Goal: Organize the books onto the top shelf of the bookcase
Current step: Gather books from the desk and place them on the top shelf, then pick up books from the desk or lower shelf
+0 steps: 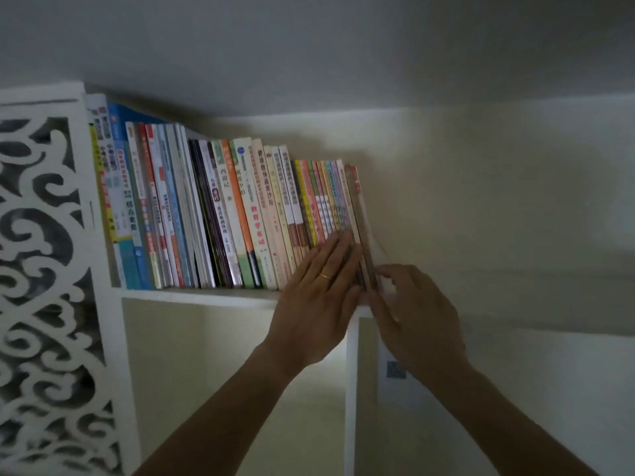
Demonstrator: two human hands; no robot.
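A long row of books (220,214) stands upright on the top shelf (192,295) of a white bookcase, tall ones at the left, shorter thin ones at the right. My left hand (318,286) lies flat with straight fingers against the spines of the thin books at the row's right end. My right hand (409,304) is at the bottom of the last thin book (359,214), fingers curled at its lower edge by the shelf's right end. That book leans slightly left against its neighbours.
A carved white side panel (44,252) closes the bookcase at the left. A white upright (351,389) runs down below the shelf's right end. The compartment under the shelf (206,355) is open. A pale wall (498,218) lies to the right.
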